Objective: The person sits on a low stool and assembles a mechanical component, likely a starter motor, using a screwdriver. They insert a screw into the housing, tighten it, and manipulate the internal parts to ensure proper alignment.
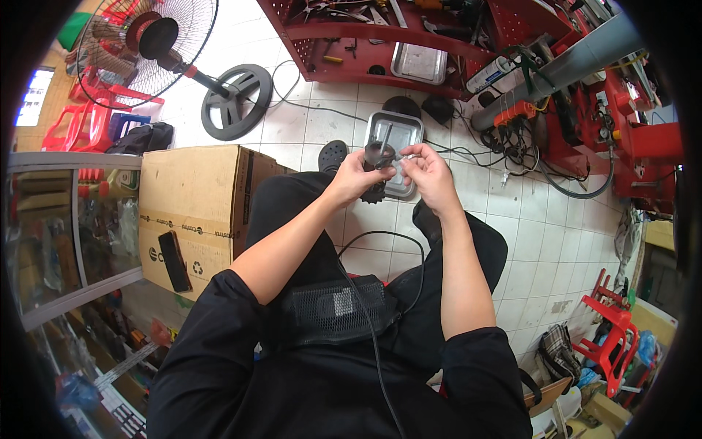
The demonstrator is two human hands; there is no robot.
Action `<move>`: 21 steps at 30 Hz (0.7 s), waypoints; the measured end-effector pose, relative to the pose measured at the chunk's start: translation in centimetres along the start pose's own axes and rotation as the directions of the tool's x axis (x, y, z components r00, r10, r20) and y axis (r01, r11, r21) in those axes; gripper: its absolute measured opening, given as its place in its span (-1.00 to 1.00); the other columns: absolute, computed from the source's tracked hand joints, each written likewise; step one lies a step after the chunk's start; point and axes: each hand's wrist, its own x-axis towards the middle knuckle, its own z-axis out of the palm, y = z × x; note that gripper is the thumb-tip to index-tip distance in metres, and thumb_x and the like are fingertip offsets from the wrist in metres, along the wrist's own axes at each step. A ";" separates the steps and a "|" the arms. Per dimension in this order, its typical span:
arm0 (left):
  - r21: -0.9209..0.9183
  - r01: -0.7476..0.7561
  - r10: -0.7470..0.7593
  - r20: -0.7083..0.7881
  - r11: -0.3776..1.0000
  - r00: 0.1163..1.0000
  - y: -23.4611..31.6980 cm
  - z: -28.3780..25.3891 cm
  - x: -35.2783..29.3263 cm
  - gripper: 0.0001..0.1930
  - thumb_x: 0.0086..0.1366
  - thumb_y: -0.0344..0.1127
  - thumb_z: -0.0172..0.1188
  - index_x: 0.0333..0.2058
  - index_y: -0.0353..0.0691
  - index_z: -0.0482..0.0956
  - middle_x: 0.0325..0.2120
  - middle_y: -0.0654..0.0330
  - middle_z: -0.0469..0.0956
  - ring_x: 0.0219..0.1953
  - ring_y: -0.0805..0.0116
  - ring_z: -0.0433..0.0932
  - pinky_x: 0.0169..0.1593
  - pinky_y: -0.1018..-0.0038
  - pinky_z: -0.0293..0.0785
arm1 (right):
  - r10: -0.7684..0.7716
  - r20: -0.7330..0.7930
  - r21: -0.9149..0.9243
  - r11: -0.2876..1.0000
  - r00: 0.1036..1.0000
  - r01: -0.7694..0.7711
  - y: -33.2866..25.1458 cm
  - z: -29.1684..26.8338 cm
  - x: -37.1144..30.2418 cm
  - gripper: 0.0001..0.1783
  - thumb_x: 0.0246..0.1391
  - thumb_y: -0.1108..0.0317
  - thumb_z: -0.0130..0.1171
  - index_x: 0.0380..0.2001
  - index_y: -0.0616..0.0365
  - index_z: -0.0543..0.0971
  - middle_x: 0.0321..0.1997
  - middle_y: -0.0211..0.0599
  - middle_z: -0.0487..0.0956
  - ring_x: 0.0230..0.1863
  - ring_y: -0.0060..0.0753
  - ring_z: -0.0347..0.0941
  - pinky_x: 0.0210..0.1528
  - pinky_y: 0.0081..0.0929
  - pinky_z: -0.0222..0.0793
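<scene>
My left hand (357,178) is wrapped round a dark metal machine part (377,154), which has a round body and a thin grey shaft pointing up and away from me. A black toothed wheel (374,193) shows just below my left fingers. Close at its right side, my right hand (428,175) has thumb and fingers pinched together against the part. What those fingertips hold is too small to make out. Beneath both hands, a grey metal tray (415,135) rests on the tiled floor between my feet.
A red tool cart (322,64) stands ahead, with cables (468,151) on the floor to its right. To the left are a standing fan (235,102) and a cardboard box (186,183) with a black phone (173,261) on it. A red plastic stool (610,340) is at the right.
</scene>
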 end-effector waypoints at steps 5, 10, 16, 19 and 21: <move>0.015 0.014 -0.014 -0.010 1.000 1.000 -0.1 -0.1 -0.1 -0.71 0.10 -0.38 0.31 -0.21 -0.29 0.49 -0.39 0.30 0.54 -0.36 0.59 0.46 -0.27 0.60 0.38 | 0.056 -0.108 -0.036 0.998 0.993 -0.060 -1.2 1.2 -0.2 -0.76 0.15 0.26 0.09 -0.21 0.20 0.45 -0.54 -0.37 0.50 -0.61 -0.68 0.35 -0.52 -0.70 0.24; 0.253 -0.006 -0.002 0.031 0.968 1.000 -0.2 -0.3 0.0 -0.69 0.10 -0.46 0.27 -0.16 -0.35 0.47 -0.36 0.25 0.55 -0.34 0.56 0.48 -0.23 0.60 0.43 | 0.238 -0.002 -0.064 0.969 0.971 -0.237 0.2 -0.7 0.2 -0.83 0.14 0.34 0.08 -0.26 0.20 0.45 -0.53 -0.37 0.51 -0.60 -0.64 0.36 -0.52 -0.68 0.25; 0.322 -0.087 0.108 -0.047 0.943 0.993 -0.7 -0.3 -0.1 -0.71 0.08 -0.57 0.21 -0.18 -0.37 0.48 -0.36 0.23 0.55 -0.29 0.57 0.48 -0.18 0.61 0.44 | 0.115 0.015 0.163 0.980 0.993 -0.116 -0.7 0.0 -0.2 -0.92 0.11 0.43 0.08 -0.32 0.17 0.44 -0.45 -0.42 0.49 -0.47 -0.66 0.36 -0.41 -0.69 0.25; 0.407 -0.142 0.176 -0.049 0.902 0.983 0.4 0.5 -0.3 -0.67 0.05 -0.45 0.32 -0.18 -0.34 0.49 -0.36 0.25 0.56 -0.29 0.58 0.48 -0.17 0.58 0.43 | 0.091 0.004 0.209 0.974 0.996 -0.090 -0.5 -0.5 -0.2 -0.93 0.07 0.49 0.07 -0.34 0.17 0.43 -0.42 -0.44 0.47 -0.43 -0.66 0.36 -0.34 -0.67 0.26; 0.418 -0.141 0.178 -0.053 0.897 0.983 0.3 0.5 -0.3 -0.62 0.03 -0.36 0.39 -0.18 -0.33 0.50 -0.36 0.25 0.56 -0.30 0.58 0.47 -0.17 0.56 0.43 | 0.077 -0.005 0.189 0.979 0.997 -0.074 -0.4 -0.6 -0.2 -0.92 0.06 0.51 0.07 -0.34 0.18 0.43 -0.41 -0.44 0.46 -0.41 -0.65 0.37 -0.31 -0.67 0.28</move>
